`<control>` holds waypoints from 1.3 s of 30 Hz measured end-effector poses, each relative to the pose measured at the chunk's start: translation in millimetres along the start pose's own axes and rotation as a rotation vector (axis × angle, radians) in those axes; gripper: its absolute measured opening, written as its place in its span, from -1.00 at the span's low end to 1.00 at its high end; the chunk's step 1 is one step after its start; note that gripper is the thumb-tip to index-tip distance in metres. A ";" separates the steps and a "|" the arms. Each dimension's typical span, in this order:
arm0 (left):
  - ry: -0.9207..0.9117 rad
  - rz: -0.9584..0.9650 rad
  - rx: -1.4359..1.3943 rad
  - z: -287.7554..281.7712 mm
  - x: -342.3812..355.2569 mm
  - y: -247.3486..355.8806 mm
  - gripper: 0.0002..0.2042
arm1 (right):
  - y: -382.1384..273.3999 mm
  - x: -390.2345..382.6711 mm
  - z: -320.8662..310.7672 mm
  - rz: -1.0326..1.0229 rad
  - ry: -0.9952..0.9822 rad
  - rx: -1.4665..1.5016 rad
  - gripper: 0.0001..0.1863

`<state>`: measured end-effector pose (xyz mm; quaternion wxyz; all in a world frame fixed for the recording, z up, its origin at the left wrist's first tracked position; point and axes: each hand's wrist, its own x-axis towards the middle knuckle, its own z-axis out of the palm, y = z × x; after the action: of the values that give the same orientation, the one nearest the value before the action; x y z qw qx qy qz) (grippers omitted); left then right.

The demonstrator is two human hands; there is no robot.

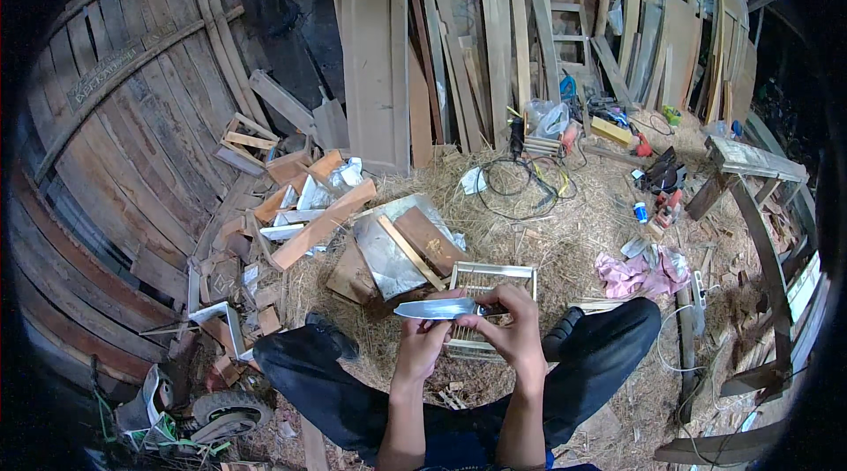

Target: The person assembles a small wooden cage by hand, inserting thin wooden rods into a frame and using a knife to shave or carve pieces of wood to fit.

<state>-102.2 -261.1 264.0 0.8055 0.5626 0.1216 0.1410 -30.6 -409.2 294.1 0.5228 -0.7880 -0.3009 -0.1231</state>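
Note:
In front of me, between my knees, both hands hold a knife (432,307) with a broad silver blade. Its tip points left and its dark handle end lies toward the right. My right hand (513,323) is closed round the handle end, partly hiding it. My left hand (420,349) pinches the blade from below, near its middle. Beneath and just beyond the hands is a small pale wooden slatted frame (534,281), partly covered by my right hand and forearm. Left of it, boards (430,240) and a greyish sheet (388,264) lie on the ground.
Wood offcuts (326,224) pile up at the left. A black cable (512,206) coils ahead on the shavings-covered floor. A pink cloth (642,275) and a wooden trestle (757,160) are on the right. Tall planks (375,56) lean at the back; a wheel (231,414) sits lower left.

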 end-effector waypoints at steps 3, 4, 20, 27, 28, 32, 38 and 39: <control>-0.009 0.012 0.023 -0.6 0.3 -1.9 -0.62 | 1.6 -1.3 -0.2 0.000 -0.003 -0.002 -0.60; -0.011 0.023 0.042 -0.6 0.3 -2.2 -0.62 | 2.4 -1.6 0.2 0.003 -0.005 -0.003 -0.60; 0.008 0.006 0.027 3.7 -1.7 -2.7 -0.74 | 8.1 -4.2 0.9 0.005 0.008 0.037 -0.58; -0.011 0.014 -0.003 3.6 -2.8 -0.7 -0.74 | 6.9 -3.6 -0.8 0.005 -0.015 0.011 -0.60; -0.024 0.008 -0.008 3.2 -2.9 -0.3 -0.73 | 7.1 -3.7 -0.8 0.004 -0.014 0.017 -0.60; -0.021 -0.036 -0.009 5.5 -3.8 4.4 -0.72 | 7.2 -3.4 -1.5 -0.012 -0.009 0.017 -0.62; -0.065 0.003 -0.036 -1.2 -0.5 -6.5 -0.74 | 10.3 -5.6 -0.3 0.002 0.005 0.031 -0.60; -0.062 0.002 -0.050 -0.8 -0.8 -7.3 -0.73 | 10.2 -5.6 -1.2 0.002 0.008 0.021 -0.60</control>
<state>-102.6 -263.1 256.9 0.8226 0.5465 0.0923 0.1274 -28.7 -415.0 284.1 0.5323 -0.7824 -0.2993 -0.1223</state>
